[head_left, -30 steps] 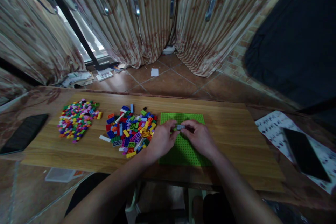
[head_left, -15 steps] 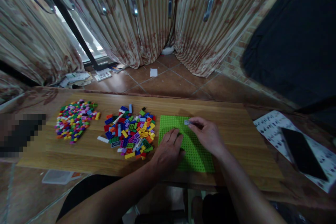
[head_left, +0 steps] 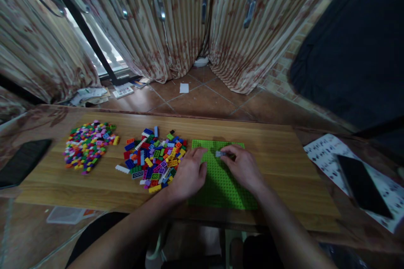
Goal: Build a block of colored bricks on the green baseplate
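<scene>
A green studded baseplate (head_left: 217,189) lies on the wooden board in front of me. Over its upper part, my right hand (head_left: 244,166) pinches a small grey-blue toy brick (head_left: 218,154) between thumb and fingertips. My left hand (head_left: 191,174) hovers at the plate's left edge, thumb apart from the fingers, with nothing visible in it. Just left of that hand lies a pile of larger mixed-colour bricks (head_left: 154,155), partly covered by it. Farther left is a heap of smaller coloured bricks (head_left: 90,145).
The wooden board (head_left: 293,176) runs across a low table. At right, a black phone (head_left: 362,185) rests on a printed sheet (head_left: 325,147). A dark flat case (head_left: 25,162) lies at far left. Below the board's left edge is a clear plastic tray (head_left: 65,215).
My left hand has moved left, off the plate's middle toward the larger brick pile, and its fingers have spread. The right hand has shifted slightly left with the grey-blue brick.
</scene>
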